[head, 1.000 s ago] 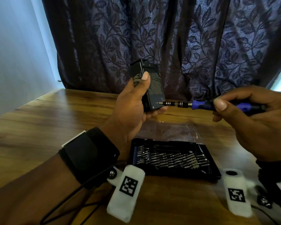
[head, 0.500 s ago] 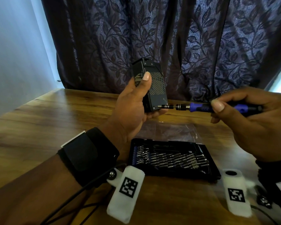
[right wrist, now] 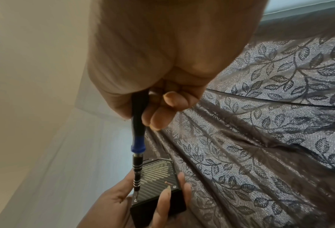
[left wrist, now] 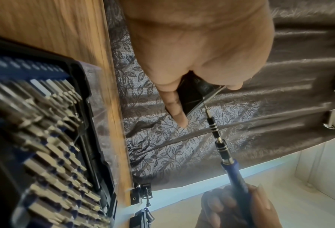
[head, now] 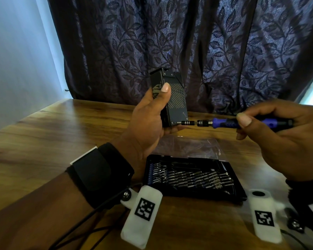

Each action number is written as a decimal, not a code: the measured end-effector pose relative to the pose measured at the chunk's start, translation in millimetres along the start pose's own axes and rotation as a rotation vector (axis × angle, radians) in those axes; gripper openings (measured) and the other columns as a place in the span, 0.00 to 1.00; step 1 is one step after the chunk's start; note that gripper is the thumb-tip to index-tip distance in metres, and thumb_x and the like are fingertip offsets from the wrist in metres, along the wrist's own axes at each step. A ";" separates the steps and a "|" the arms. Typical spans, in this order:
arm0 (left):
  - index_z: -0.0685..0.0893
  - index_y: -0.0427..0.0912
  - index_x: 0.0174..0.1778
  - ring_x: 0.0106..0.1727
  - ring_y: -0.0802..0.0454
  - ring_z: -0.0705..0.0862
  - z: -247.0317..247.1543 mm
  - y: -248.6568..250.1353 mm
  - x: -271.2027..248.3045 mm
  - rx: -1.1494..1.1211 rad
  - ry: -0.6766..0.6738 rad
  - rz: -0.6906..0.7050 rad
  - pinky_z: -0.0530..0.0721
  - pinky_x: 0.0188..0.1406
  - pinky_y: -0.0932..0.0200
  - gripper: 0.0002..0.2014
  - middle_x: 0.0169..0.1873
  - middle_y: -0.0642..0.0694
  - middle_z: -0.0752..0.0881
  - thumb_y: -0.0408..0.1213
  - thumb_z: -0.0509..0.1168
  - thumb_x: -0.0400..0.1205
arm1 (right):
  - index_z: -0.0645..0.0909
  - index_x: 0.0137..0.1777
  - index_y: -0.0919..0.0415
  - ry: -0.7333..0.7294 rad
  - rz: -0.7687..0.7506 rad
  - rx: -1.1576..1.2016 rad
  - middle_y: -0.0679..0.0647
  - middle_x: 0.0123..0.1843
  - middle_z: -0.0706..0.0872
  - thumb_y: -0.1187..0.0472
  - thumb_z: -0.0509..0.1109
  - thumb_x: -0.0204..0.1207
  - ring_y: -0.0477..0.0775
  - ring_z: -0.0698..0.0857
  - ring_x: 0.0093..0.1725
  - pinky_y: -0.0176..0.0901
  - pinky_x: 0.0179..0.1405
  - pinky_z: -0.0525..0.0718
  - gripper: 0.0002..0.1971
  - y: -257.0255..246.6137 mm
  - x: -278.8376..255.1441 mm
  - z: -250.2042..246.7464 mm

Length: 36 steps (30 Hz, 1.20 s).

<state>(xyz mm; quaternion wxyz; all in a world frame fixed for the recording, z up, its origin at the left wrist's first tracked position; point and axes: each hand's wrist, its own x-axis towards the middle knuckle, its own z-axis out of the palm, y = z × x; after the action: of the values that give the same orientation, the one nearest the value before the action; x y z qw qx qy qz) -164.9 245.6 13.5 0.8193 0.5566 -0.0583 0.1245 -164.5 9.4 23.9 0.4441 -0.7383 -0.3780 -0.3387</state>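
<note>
My left hand (head: 150, 120) grips a small black box-shaped device (head: 173, 98) upright above the table, thumb on its near edge, fingers wrapped behind it. The device (right wrist: 158, 174) has a striped face. My right hand (head: 278, 134) holds a precision screwdriver (head: 224, 123) with a blue and black handle, lying level. Its bit tip touches a screw hole at the device's lower right corner (head: 176, 123). In the right wrist view the screwdriver (right wrist: 138, 138) points down at that corner. In the left wrist view the screwdriver (left wrist: 227, 154) meets the device's edge (left wrist: 194, 95).
An open black case of several screwdriver bits (head: 192, 177) lies on the wooden table (head: 43, 141) below my hands, its clear lid (head: 190, 147) folded back. A dark leaf-patterned curtain (head: 188, 42) hangs behind the table. White tag blocks (head: 141, 217) hang from both wrists.
The screwdriver has slid left until its tip meets the device's lower corner. My left hand has tipped the device slightly and kept its grip.
</note>
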 end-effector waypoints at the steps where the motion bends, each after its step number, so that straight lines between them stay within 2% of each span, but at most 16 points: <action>1: 0.80 0.47 0.75 0.52 0.44 0.93 -0.1 -0.1 0.0 0.002 0.000 0.002 0.94 0.45 0.40 0.19 0.60 0.43 0.91 0.51 0.59 0.91 | 0.88 0.46 0.61 -0.001 -0.001 -0.005 0.46 0.40 0.90 0.53 0.73 0.80 0.38 0.87 0.32 0.23 0.35 0.78 0.11 -0.4 0.2 0.0; 5: 0.80 0.49 0.74 0.54 0.43 0.93 -0.8 0.3 0.3 0.029 0.003 0.011 0.94 0.44 0.43 0.19 0.65 0.40 0.89 0.52 0.59 0.90 | 0.88 0.45 0.60 -0.005 -0.001 -0.038 0.46 0.41 0.90 0.52 0.73 0.80 0.40 0.87 0.33 0.25 0.35 0.78 0.11 -0.5 0.2 -0.7; 10: 0.80 0.57 0.70 0.60 0.41 0.91 -0.5 1.2 0.2 0.070 0.000 0.015 0.92 0.38 0.52 0.14 0.65 0.42 0.88 0.52 0.59 0.90 | 0.88 0.45 0.56 -0.054 -0.017 -0.039 0.48 0.37 0.87 0.51 0.72 0.80 0.51 0.86 0.33 0.43 0.31 0.81 0.09 2.5 2.4 -2.1; 12: 0.80 0.59 0.69 0.62 0.38 0.90 -0.6 0.2 0.9 0.076 0.002 0.016 0.91 0.38 0.53 0.13 0.65 0.43 0.88 0.53 0.60 0.90 | 0.87 0.45 0.54 -0.077 -0.032 -0.025 0.48 0.38 0.87 0.52 0.72 0.80 0.51 0.86 0.34 0.44 0.32 0.81 0.07 2.8 2.8 -2.6; 15: 0.79 0.58 0.72 0.58 0.42 0.91 -0.7 -1.8 1.3 0.082 0.003 0.016 0.91 0.37 0.54 0.15 0.64 0.44 0.88 0.53 0.60 0.90 | 0.86 0.45 0.53 -0.097 -0.069 -0.028 0.47 0.39 0.87 0.54 0.73 0.80 0.46 0.85 0.34 0.32 0.33 0.79 0.05 1.1 2.7 -3.1; 18: 0.78 0.58 0.74 0.55 0.43 0.91 -0.9 -2.6 1.0 0.068 0.002 0.013 0.89 0.34 0.56 0.17 0.65 0.43 0.87 0.53 0.60 0.90 | 0.86 0.47 0.57 -0.114 -0.091 -0.033 0.41 0.42 0.88 0.56 0.74 0.79 0.38 0.86 0.36 0.22 0.37 0.77 0.05 1.0 2.8 -2.8; 22: 0.78 0.58 0.74 0.59 0.39 0.91 -0.4 -2.7 0.8 0.053 0.003 -0.001 0.91 0.37 0.53 0.17 0.66 0.42 0.87 0.53 0.60 0.90 | 0.85 0.49 0.57 -0.130 -0.099 -0.064 0.37 0.46 0.86 0.58 0.76 0.79 0.32 0.86 0.40 0.19 0.41 0.77 0.04 1.7 2.6 -2.7; 24: 0.79 0.58 0.72 0.57 0.41 0.91 -0.4 -2.5 0.7 0.049 0.004 -0.004 0.92 0.38 0.52 0.15 0.64 0.43 0.88 0.53 0.60 0.90 | 0.84 0.50 0.53 -0.137 -0.079 -0.040 0.38 0.45 0.86 0.55 0.76 0.78 0.35 0.85 0.38 0.20 0.39 0.77 0.05 2.0 3.1 -4.1; 25: 0.79 0.58 0.71 0.56 0.42 0.91 -0.7 -2.3 0.6 0.047 0.007 -0.004 0.92 0.38 0.52 0.14 0.64 0.44 0.88 0.53 0.60 0.90 | 0.84 0.51 0.52 -0.145 -0.062 -0.019 0.41 0.45 0.86 0.53 0.76 0.76 0.40 0.86 0.37 0.23 0.37 0.77 0.07 2.7 3.8 -4.7; 26: 0.79 0.57 0.72 0.55 0.42 0.92 -1.0 -2.4 0.8 0.046 0.011 -0.005 0.92 0.38 0.52 0.15 0.63 0.44 0.88 0.53 0.60 0.91 | 0.83 0.51 0.52 -0.150 -0.038 0.001 0.45 0.43 0.86 0.50 0.76 0.74 0.46 0.85 0.36 0.29 0.35 0.80 0.10 4.3 4.5 -5.3; 28: 0.78 0.55 0.75 0.55 0.42 0.92 -1.7 -3.2 1.6 0.039 0.021 -0.010 0.92 0.38 0.50 0.18 0.64 0.43 0.88 0.53 0.60 0.91 | 0.81 0.48 0.53 -0.147 -0.001 -0.008 0.51 0.40 0.86 0.47 0.78 0.72 0.59 0.83 0.33 0.49 0.32 0.82 0.13 8.9 5.5 -6.5; 29: 0.78 0.54 0.76 0.56 0.42 0.91 -2.0 -3.2 1.6 0.035 0.024 -0.012 0.93 0.40 0.48 0.18 0.64 0.43 0.88 0.53 0.60 0.91 | 0.81 0.46 0.53 -0.138 0.009 -0.034 0.54 0.39 0.85 0.46 0.77 0.72 0.61 0.83 0.33 0.54 0.31 0.80 0.13 10.1 5.5 -6.8; 31: 0.78 0.53 0.76 0.57 0.43 0.92 -2.1 -3.3 2.0 0.030 0.028 -0.015 0.94 0.45 0.43 0.19 0.64 0.44 0.88 0.53 0.60 0.90 | 0.82 0.43 0.53 -0.121 0.021 -0.084 0.51 0.36 0.84 0.43 0.76 0.74 0.55 0.82 0.30 0.50 0.28 0.79 0.14 10.4 5.6 -7.1; 34: 0.78 0.55 0.76 0.56 0.43 0.92 -1.2 -3.3 1.9 0.031 0.025 -0.014 0.94 0.45 0.45 0.18 0.64 0.45 0.88 0.53 0.60 0.90 | 0.82 0.36 0.55 -0.118 0.018 -0.145 0.49 0.32 0.82 0.41 0.71 0.78 0.51 0.79 0.27 0.34 0.23 0.71 0.18 8.7 6.8 -6.4; 36: 0.79 0.55 0.75 0.56 0.44 0.92 -0.9 -3.7 2.0 0.027 0.019 -0.012 0.94 0.46 0.43 0.18 0.64 0.45 0.89 0.52 0.60 0.90 | 0.80 0.32 0.57 -0.131 0.024 -0.162 0.51 0.29 0.79 0.40 0.67 0.81 0.50 0.76 0.24 0.31 0.23 0.67 0.23 9.4 8.2 -6.1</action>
<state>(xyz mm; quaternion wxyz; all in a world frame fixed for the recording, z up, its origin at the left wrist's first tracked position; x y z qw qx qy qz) -162.0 245.4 10.3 0.8129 0.5668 -0.0455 0.1259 -153.4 2.9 29.3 0.3613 -0.7970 -0.3685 -0.3139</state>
